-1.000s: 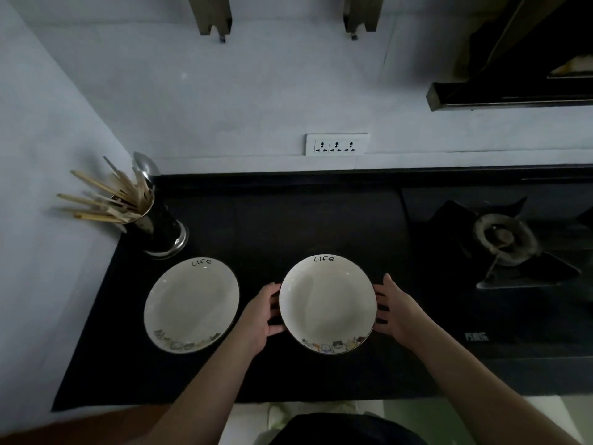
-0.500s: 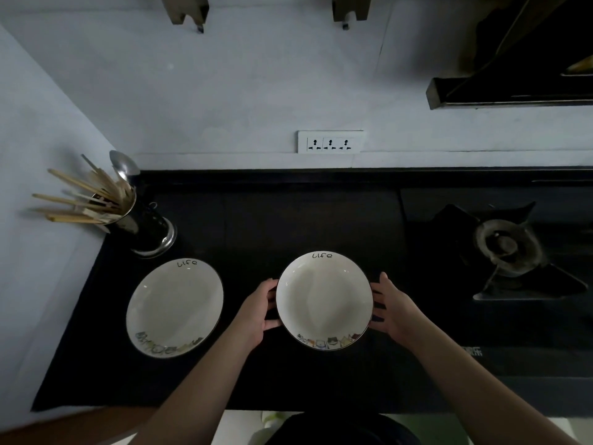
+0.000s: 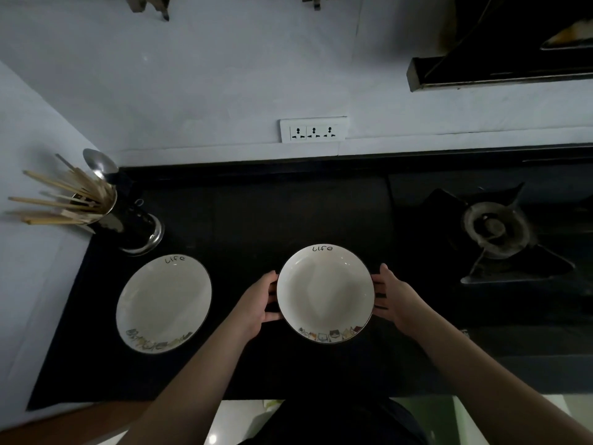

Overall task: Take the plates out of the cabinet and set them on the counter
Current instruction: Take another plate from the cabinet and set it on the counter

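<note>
While both hands, left hand (image 3: 256, 305) and right hand (image 3: 396, 300), clasp the second plate (image 3: 325, 292) right of the first plate (image 3: 163, 303), the grip must loosen once it rests on the surface (image 3: 272, 213).

Both forearms are bare, with no sleeves showing as far as the frame's lower edge. The left hand (image 3: 256, 303) and right hand (image 3: 398, 300) wear nothing. A dark garment (image 3: 321, 425) covers the torso.
</note>
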{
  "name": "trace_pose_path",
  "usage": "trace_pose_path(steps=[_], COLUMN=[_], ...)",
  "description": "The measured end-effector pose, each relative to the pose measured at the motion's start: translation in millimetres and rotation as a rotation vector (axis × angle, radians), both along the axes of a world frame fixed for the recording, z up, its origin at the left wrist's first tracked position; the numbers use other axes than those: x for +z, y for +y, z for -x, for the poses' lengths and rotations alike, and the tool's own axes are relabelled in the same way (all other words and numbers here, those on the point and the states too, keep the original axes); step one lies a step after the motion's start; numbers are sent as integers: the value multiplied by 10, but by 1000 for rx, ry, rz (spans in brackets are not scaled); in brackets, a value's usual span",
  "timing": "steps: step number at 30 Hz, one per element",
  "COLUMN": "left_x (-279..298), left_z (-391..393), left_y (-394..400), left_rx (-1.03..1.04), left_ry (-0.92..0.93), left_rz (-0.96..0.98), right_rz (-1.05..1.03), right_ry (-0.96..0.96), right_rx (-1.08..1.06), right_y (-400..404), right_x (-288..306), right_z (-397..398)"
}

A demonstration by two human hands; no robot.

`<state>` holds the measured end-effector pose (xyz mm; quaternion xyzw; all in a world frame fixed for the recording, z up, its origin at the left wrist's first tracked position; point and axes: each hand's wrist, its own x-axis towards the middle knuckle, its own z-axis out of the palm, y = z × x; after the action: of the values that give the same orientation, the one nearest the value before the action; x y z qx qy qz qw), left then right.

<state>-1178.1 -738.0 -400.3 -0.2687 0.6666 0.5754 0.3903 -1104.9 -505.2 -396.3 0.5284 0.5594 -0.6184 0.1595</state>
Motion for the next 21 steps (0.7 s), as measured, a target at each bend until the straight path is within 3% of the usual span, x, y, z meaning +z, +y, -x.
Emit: trace_pose_path(steps=[21], left_x=[-6], left_z=[-156], left_y=[110], left_rx=[140], left_ry=[37], left_rz=[76], right_rz=[5], right_ry=[46], right_rx=[91], right_y=[57], right_x=[66], right_z=[-63])
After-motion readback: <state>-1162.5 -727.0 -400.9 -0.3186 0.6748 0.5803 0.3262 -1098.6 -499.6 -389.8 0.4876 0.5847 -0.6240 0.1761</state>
